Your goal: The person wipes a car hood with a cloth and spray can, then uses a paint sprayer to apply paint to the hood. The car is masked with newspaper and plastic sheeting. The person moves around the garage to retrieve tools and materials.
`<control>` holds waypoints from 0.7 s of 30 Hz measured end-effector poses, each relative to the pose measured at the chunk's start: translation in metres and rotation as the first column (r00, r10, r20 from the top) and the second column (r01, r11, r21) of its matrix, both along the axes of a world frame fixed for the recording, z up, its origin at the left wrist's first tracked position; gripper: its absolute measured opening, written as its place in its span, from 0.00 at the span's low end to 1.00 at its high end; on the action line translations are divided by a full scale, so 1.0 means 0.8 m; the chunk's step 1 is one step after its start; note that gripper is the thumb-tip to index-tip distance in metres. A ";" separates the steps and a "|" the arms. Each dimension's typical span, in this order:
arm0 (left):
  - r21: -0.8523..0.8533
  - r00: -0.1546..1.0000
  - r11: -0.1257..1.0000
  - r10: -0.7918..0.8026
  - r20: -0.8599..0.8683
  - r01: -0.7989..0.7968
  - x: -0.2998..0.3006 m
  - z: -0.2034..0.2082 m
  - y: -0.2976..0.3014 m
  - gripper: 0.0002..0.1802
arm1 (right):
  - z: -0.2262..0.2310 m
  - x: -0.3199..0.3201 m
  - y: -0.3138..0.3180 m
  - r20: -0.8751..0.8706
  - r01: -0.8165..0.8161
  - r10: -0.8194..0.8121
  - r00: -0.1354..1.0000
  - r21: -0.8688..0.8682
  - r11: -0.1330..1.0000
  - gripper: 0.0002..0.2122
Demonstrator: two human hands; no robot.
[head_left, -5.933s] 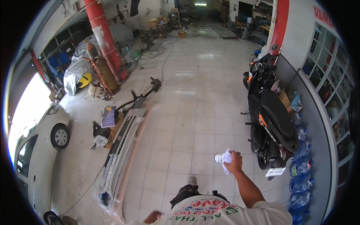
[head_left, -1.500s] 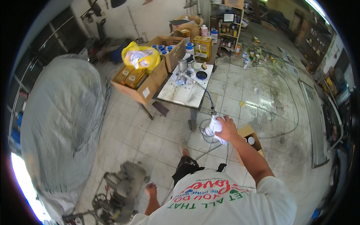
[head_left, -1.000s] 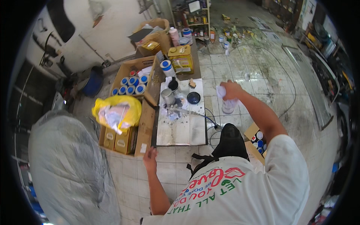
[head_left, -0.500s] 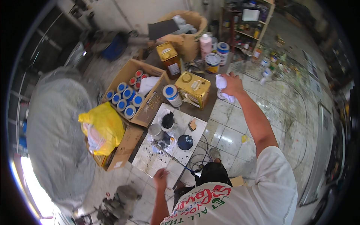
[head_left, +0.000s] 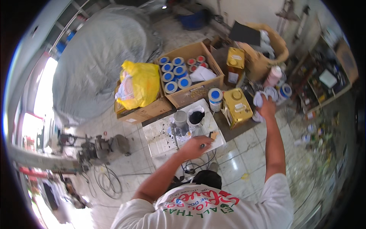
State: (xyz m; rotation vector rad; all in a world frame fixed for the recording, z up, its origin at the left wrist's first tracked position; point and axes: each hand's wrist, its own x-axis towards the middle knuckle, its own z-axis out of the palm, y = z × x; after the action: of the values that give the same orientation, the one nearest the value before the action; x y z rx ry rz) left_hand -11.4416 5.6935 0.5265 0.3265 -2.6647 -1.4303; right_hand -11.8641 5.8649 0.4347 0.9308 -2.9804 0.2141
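The right hand (head_left: 267,108), closed round a white cloth (head_left: 258,99), is just right of the gold tin (head_left: 237,107); the left hand's (head_left: 195,147) grip is unclear.

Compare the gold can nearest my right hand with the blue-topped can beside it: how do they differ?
The gold can is boxy, while the blue-topped can is round. The gold can is gold-coloured on top; the blue-topped can has a pale body. The gold can looks bulkier; the blue-topped can is slimmer. Both stand upright, side by side, near the white board.
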 end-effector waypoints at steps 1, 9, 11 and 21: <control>0.049 0.994 0.993 0.107 0.030 -0.108 0.021 -0.002 -0.028 0.14 | 0.000 0.002 0.006 0.017 0.015 -0.016 1.000 0.021 1.000 0.45; -0.450 0.634 0.457 0.645 -0.426 -0.767 0.161 0.076 -0.353 0.13 | -0.014 0.030 0.010 -0.070 -0.055 0.042 0.997 -0.196 0.979 0.46; -0.409 0.583 0.444 0.743 -0.329 -0.797 0.148 0.096 -0.411 0.13 | -0.011 0.030 0.019 -0.072 0.021 -0.030 0.997 -0.118 0.993 0.47; -0.560 0.626 0.440 0.756 -0.192 -0.702 0.174 0.046 -0.623 0.17 | 0.079 0.093 0.000 -0.343 -0.019 -0.221 0.913 -0.578 0.816 0.33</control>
State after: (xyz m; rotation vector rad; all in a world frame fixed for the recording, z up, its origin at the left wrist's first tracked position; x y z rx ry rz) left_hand -11.3021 5.1950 0.5637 1.2929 -2.3058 -0.2799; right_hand -11.7896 5.8645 0.4978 0.6334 -2.3513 0.7687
